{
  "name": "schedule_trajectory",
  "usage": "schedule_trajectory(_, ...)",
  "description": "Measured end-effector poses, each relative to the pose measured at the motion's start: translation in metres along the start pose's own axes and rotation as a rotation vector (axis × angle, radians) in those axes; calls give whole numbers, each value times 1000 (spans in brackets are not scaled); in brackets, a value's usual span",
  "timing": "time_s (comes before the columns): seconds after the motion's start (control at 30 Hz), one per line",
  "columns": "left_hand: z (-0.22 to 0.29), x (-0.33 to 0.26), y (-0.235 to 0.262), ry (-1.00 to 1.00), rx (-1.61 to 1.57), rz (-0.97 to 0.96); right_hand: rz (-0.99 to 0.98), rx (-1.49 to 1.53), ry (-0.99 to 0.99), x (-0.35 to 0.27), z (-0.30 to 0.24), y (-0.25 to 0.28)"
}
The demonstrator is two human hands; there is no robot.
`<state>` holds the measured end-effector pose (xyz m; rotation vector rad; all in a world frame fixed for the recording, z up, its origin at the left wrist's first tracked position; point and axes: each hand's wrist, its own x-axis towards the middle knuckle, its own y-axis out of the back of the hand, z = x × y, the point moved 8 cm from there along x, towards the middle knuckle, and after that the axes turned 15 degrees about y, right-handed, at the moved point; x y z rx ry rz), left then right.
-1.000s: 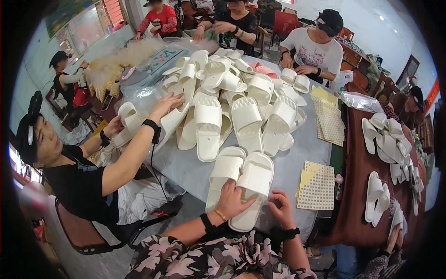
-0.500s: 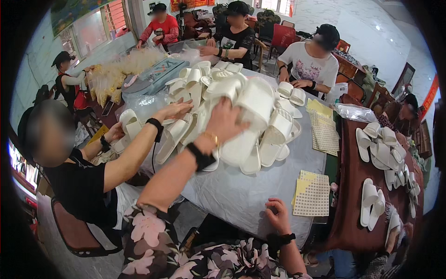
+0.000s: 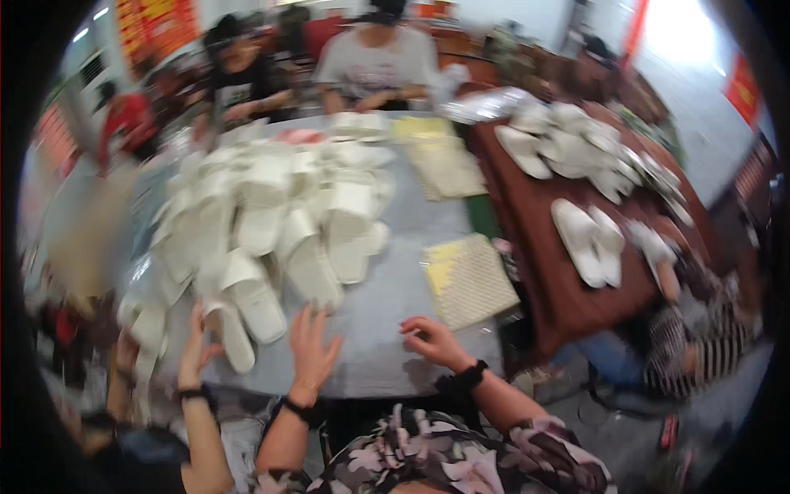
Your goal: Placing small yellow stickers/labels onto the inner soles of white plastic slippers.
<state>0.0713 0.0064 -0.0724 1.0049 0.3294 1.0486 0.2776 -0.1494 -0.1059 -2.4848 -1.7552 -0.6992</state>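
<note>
A large heap of white slippers [image 3: 263,185] covers the left half of the grey-covered table [image 3: 370,329]. My left hand [image 3: 313,352] is over the near part of the table, fingers spread and holding nothing. Its fingertips are close to the toe of one white slipper [image 3: 309,267]; whether they touch is blurred. Further right, my right hand [image 3: 434,342] hovers near the table's front edge, loosely bent and with nothing in it. The nearest thing to it is a yellow-and-white sheet of small labels [image 3: 471,280].
At my left a co-worker's hand [image 3: 196,350] is beside a white slipper [image 3: 228,333]. More label sheets [image 3: 440,160] lie farther back. On the right, a brown-covered table [image 3: 527,239] bears several white slippers [image 3: 588,239]. People sit along the far side.
The view has swung to the right. My left hand has come off the top of the slipper heap and back toward me. My right hand stays near the front edge.
</note>
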Motion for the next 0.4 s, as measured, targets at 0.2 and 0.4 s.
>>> schedule_trajectory(0.2,-20,-44,-25,51,-68,-9,379,-368,34,-8,-73,162)
schedule_trajectory(0.4,-11,-48,-33,-18,40,29,749,-897,-113,-53,-108,321)
